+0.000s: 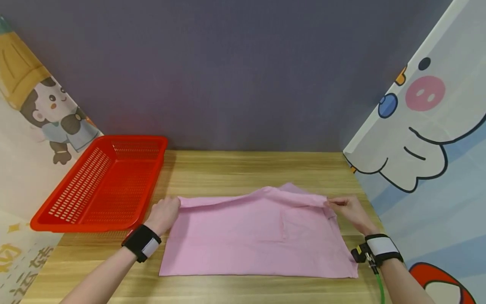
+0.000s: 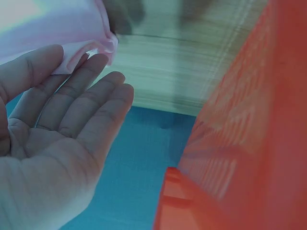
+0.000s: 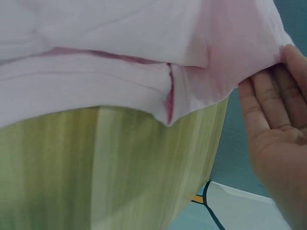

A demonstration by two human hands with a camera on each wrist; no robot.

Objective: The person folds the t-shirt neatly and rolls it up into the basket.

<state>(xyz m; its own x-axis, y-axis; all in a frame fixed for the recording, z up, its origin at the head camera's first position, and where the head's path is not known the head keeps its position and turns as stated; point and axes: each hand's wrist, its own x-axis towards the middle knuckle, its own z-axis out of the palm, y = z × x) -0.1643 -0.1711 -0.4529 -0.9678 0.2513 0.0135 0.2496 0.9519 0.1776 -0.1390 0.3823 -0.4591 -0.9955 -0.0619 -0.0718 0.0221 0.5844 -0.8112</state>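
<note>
On the wood-grain surface (image 1: 247,169), my left hand (image 1: 164,215) and right hand (image 1: 351,212) clamp fingers on the pink garment (image 1: 243,236); near part lies flat, raised far edge seemingly not yet settled

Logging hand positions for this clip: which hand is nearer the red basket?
Left. The left hand is just beside the basket's right side, pinching the pink cloth; the right hand pinches the cloth's far end, well away.

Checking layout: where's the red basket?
Head view, left side: the red basket sits left of the pink cloth, with the left hand between them.
</note>
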